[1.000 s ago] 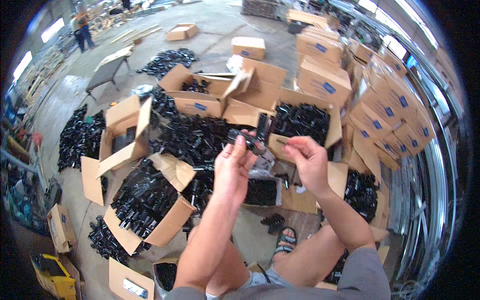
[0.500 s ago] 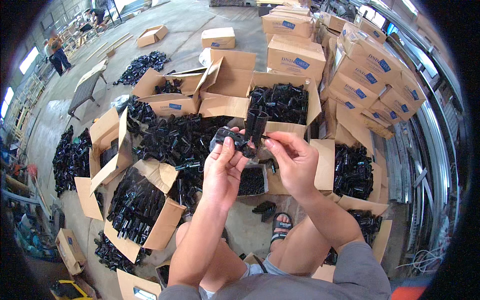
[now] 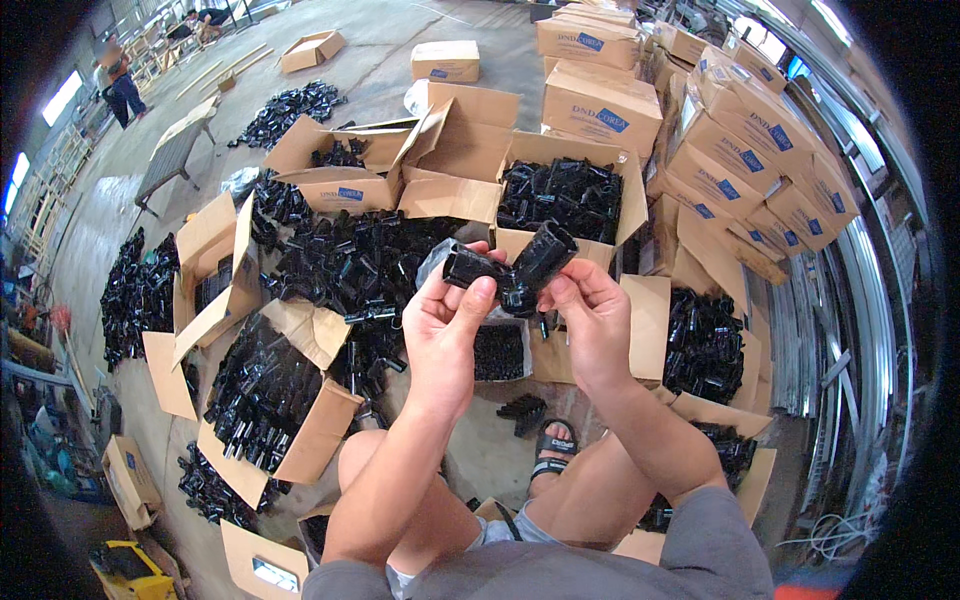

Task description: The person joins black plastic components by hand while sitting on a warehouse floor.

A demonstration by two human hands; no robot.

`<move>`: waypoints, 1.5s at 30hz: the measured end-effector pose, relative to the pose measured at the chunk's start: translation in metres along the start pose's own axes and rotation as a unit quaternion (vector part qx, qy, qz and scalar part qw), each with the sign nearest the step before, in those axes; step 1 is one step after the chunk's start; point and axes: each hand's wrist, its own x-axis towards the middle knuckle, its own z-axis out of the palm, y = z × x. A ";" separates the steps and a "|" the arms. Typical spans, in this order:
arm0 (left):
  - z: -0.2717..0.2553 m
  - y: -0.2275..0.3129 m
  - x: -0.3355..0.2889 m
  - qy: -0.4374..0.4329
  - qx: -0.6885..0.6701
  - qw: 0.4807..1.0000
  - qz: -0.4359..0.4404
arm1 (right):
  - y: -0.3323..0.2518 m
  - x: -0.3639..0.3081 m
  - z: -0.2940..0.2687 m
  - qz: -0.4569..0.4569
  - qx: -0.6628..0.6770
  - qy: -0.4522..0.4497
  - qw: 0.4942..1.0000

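A black tubular fitting [image 3: 543,256] is held up in front of me, its wide hollow sleeve tilted up to the right. Another short black tube section [image 3: 470,266] meets it at the lower middle, forming a V; I cannot tell whether this is one piece or two. My left hand [image 3: 445,325] is closed on the left section, thumb on top. With thumb and fingers, my right hand [image 3: 590,315] grips the lower right side of the sleeve; its fingertips are partly hidden. Beneath my hands sits a small box of little black parts [image 3: 500,355].
Open cartons of black fittings surround me, including a box behind my hands [image 3: 560,200] and one at the left [image 3: 265,400]. A loose heap [image 3: 350,270] covers the floor between them. Stacked closed cartons [image 3: 750,150] and metal profiles [image 3: 865,300] line the right. A person [image 3: 120,85] stands far left.
The sleeve has swung from upright to a rightward tilt. My right hand has shifted from pinching near its side to gripping its lower right. The left hand keeps its hold.
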 end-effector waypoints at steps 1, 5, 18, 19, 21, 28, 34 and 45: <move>-0.001 0.000 0.000 -0.003 0.003 1.000 0.008 | 0.000 0.001 -0.001 0.004 0.014 -0.010 1.000; -0.001 0.000 -0.001 -0.008 0.000 1.000 0.018 | -0.004 0.003 -0.003 -0.022 -0.056 -0.019 0.998; -0.004 0.004 -0.004 -0.030 0.034 0.997 0.063 | 0.001 0.000 0.000 -0.002 -0.004 -0.018 1.000; -0.004 0.006 -0.004 -0.032 0.039 0.997 0.064 | 0.001 -0.002 0.003 0.013 0.021 -0.014 1.000; -0.004 0.006 -0.004 -0.035 0.106 0.989 0.095 | -0.002 -0.006 0.007 0.052 0.068 -0.012 0.996; -0.010 0.007 -0.003 -0.091 0.471 0.866 0.143 | 0.002 -0.003 0.004 0.191 0.095 0.004 0.977; -0.004 0.005 0.003 -0.017 0.197 0.977 -0.073 | 0.011 0.005 -0.005 0.180 -0.021 -0.004 0.984; -0.029 -0.006 0.005 0.031 0.005 0.963 -0.268 | 0.032 0.027 0.010 0.040 -0.178 -0.024 0.983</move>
